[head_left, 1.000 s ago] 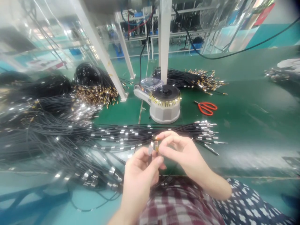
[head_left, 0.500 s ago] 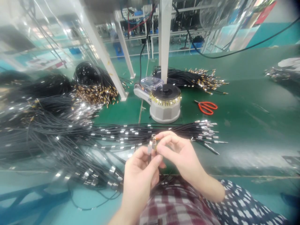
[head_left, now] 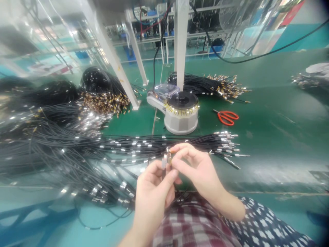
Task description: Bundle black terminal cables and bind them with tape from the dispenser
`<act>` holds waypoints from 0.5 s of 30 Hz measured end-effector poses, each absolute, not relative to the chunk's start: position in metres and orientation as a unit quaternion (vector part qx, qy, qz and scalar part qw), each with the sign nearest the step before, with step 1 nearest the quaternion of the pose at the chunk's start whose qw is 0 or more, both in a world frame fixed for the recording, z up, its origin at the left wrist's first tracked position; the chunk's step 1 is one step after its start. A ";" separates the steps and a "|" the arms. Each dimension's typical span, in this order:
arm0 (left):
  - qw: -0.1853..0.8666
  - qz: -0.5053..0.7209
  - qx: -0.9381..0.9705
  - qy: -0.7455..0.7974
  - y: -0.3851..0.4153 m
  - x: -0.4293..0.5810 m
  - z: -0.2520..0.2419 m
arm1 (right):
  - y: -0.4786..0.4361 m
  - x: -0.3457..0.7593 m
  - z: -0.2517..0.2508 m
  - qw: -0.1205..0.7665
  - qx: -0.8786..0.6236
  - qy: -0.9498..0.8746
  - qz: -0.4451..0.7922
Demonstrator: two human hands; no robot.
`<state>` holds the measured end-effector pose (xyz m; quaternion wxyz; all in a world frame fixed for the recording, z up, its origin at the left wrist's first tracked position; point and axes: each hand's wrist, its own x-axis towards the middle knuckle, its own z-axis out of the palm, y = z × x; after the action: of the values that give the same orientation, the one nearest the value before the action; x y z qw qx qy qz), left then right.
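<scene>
Hovering over the near table edge, cable connectors (head_left: 169,159) are pinched between the fingertips of the left hand (head_left: 154,192) and right hand (head_left: 202,171), which are held close together. Just beyond, a black cable bundle (head_left: 144,144) is laid across the green table (head_left: 269,137). Farther back, a tape dispenser (head_left: 181,115) and red scissors (head_left: 227,117) are seen.

— What moved over that second?
— Little. The right hand (head_left: 197,168) drew a shade leftward, closing on the left hand (head_left: 154,192), and its wrist pulled in towards the body.
— And the connector ends (head_left: 167,159)?
— They rose slightly with both hands. One of them seemed to show less amber than before, though blur made that uncertain.
</scene>
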<state>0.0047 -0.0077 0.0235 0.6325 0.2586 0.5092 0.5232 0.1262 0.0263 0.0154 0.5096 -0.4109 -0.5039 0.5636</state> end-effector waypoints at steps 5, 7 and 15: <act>0.614 0.524 0.270 0.524 -0.009 0.005 0.023 | 0.027 0.126 0.017 0.507 -0.418 -0.500 0.564; 0.594 0.529 0.292 0.531 -0.010 0.006 0.022 | 0.027 0.126 0.017 0.508 -0.420 -0.497 0.564; 0.564 0.559 0.327 0.512 -0.006 0.007 0.025 | 0.026 0.123 0.015 0.508 -0.401 -0.481 0.592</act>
<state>0.0073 -0.0055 0.0254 0.5640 0.3274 0.5123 0.5589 0.1230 0.0263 0.0153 0.5080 -0.4009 -0.4810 0.5915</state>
